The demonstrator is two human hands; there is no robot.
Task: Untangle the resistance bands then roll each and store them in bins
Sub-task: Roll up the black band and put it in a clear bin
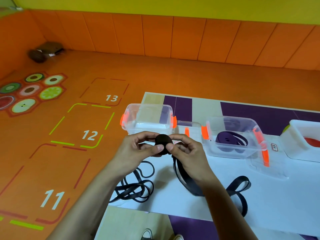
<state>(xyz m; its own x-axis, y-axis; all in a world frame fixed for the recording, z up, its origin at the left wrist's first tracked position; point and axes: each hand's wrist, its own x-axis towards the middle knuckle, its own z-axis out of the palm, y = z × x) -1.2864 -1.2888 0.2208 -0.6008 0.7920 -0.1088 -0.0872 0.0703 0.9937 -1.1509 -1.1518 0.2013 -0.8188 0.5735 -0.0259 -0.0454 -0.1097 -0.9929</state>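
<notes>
Left hand (138,149): pinching the roll (163,142) between thumb and curled fingers.
Right hand (187,152): pinching the same roll from the other side, the two thumb tips almost meeting.
Roll: one black band, partly wound; its loose tail (181,174) is hanging below the roll and lying looped on the table (259,196).
Tangle (135,186): lying below and left of the roll; the black loops are overlapping, so the number of bands is hard to count.
Bins: three are sitting beyond the roll. The empty bin (147,116) is just behind it, the second bin (249,152) to its right is holding one purple band (228,141), and the white bin (294,135) is farthest right.
Hidden: the white bin is running off the frame edge, showing something red that is unclear; the right forearm is covering part of the tail.
</notes>
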